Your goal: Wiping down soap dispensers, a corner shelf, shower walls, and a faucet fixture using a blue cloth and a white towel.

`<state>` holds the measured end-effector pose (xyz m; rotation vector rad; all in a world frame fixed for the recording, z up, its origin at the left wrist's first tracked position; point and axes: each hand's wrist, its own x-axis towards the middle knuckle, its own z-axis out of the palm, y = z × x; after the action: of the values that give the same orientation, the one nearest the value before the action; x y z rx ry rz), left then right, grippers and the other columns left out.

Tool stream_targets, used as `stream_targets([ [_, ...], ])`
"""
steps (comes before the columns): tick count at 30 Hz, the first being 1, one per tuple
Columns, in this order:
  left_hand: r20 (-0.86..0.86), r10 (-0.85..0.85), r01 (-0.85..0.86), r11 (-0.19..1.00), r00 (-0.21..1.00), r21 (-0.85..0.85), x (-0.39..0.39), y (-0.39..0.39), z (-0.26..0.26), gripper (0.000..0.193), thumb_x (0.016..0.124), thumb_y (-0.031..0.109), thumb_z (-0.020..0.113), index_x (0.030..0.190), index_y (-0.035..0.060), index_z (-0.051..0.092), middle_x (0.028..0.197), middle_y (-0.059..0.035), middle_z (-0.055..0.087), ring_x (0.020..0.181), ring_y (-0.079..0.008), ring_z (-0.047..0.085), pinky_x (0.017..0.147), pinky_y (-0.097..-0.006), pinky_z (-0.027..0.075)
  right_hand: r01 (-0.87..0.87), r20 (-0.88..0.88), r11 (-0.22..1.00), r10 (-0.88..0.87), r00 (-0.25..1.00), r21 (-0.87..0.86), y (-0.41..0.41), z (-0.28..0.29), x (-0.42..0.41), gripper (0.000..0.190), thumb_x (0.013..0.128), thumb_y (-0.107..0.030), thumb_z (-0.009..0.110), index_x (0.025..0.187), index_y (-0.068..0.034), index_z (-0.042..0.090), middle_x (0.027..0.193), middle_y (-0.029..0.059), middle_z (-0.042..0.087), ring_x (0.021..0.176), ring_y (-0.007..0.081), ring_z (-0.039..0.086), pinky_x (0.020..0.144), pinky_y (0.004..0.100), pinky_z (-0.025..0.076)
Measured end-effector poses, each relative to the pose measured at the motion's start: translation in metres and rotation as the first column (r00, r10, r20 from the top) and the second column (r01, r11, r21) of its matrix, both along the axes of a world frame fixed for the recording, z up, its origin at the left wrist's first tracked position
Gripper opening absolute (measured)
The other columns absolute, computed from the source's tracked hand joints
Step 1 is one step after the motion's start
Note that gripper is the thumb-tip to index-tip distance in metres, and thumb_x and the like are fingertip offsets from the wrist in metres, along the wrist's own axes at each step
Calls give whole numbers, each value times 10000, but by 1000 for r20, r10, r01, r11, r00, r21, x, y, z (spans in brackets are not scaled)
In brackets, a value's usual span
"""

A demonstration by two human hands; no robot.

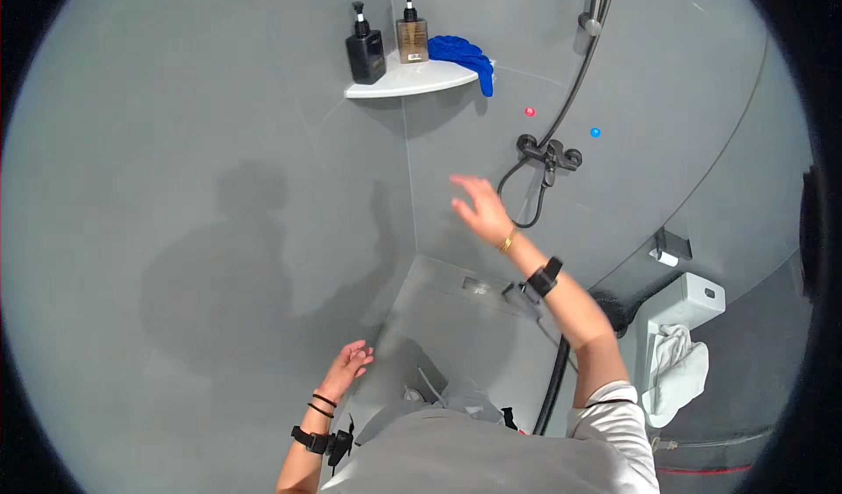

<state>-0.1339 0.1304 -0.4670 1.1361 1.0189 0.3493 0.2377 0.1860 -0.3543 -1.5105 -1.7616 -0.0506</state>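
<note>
My right hand (483, 211) is raised in front of the tiled wall, fingers apart and holding nothing. Beside it, to the upper right, is the dark shower mixer tap (550, 154) with its hose looping below. Low on the left, my left hand (348, 367) hangs near the wall with loosely bent fingers and nothing in them. A white corner shelf (421, 81) sits above both hands. On it stand a black pump bottle (366, 55) and a brown translucent pump bottle (412, 39). A blue cloth (458, 52) lies at the shelf's right end, partly draped over its edge.
A shower hose (582, 73) runs down the right wall from its rail. A floor drain (475, 285) lies in the corner. At right are a toilet (700, 295) with a white cloth (677, 369) on it, a paper holder (673, 244) and a black thick hose (551, 389).
</note>
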Motion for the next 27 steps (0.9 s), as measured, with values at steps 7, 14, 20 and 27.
stream_targets([
  [7, -11, 158, -159, 986, 987, -58, 53, 36, -16, 406, 878, 291, 464, 1225, 102, 372, 1151, -42, 508, 1027, -137, 492, 843, -288, 386, 66, 263, 962, -137, 955, 264, 140, 103, 133, 327, 770, -177, 541, 1074, -61, 518, 1113, 128, 520, 1078, 294, 435, 911, 376, 349],
  [14, 67, 387, -383, 921, 920, -68, 136, 51, -50, 413, 870, 295, 474, 1220, 98, 376, 1160, -56, 504, 1025, -150, 495, 846, -301, 386, 122, 447, 982, -174, 877, 143, 251, 137, 193, 394, 783, -292, 520, 1151, -153, 506, 1190, 121, 463, 1094, 290, 416, 893, 398, 361],
  [20, 77, 347, -342, 937, 935, -71, 211, 65, -39, 403, 867, 300, 483, 1205, 101, 394, 1150, -59, 511, 1008, -134, 499, 835, -293, 379, 87, 470, 996, -63, 881, -29, 284, 119, 212, 379, 784, -299, 514, 1125, -135, 537, 1144, 137, 474, 1050, 301, 431, 882, 376, 374],
  [27, 62, 328, -324, 944, 943, -66, 243, 94, -35, 463, 858, 357, 490, 1223, 98, 370, 1158, -67, 505, 1035, -161, 493, 864, -325, 379, 106, 452, 992, -124, 883, 65, 279, 105, 216, 338, 726, -181, 531, 1054, -111, 579, 988, 135, 520, 925, 300, 471, 835, 368, 404],
])
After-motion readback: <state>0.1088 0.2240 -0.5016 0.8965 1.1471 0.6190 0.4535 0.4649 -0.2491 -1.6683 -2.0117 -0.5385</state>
